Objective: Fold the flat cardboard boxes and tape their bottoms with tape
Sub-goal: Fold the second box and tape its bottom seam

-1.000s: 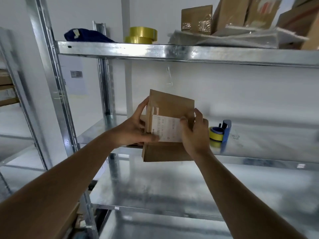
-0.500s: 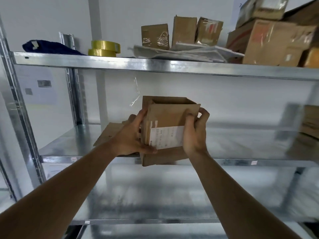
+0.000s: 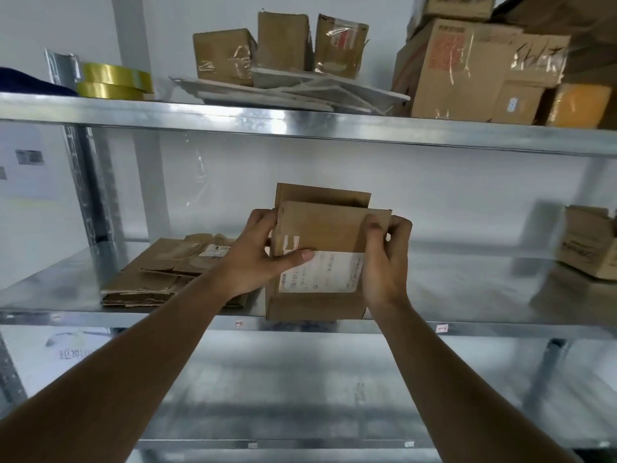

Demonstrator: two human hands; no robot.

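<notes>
I hold a small brown cardboard box (image 3: pixel 329 228) with a white shipping label in front of the middle shelf, its top flaps partly spread. My left hand (image 3: pixel 258 253) grips its left edge, thumb across the front by the label. My right hand (image 3: pixel 387 259) grips the right edge, fingers curled round the corner. A stack of flat cardboard boxes (image 3: pixel 167 272) lies on the middle shelf to the left. Two rolls of yellow tape (image 3: pixel 113 81) sit on the top shelf at the left.
The metal rack has a top shelf (image 3: pixel 300 127) with several taped boxes (image 3: pixel 467 65) and flat white sheets (image 3: pixel 300 91). Another brown box (image 3: pixel 591 242) stands at the right of the middle shelf (image 3: pixel 467 315). A steel upright (image 3: pixel 90 195) rises at the left.
My view has swung right and up; the blue tape dispenser has left the frame. The box went from nearly flat to partly spread, and both hands shifted their grip on its sides.
</notes>
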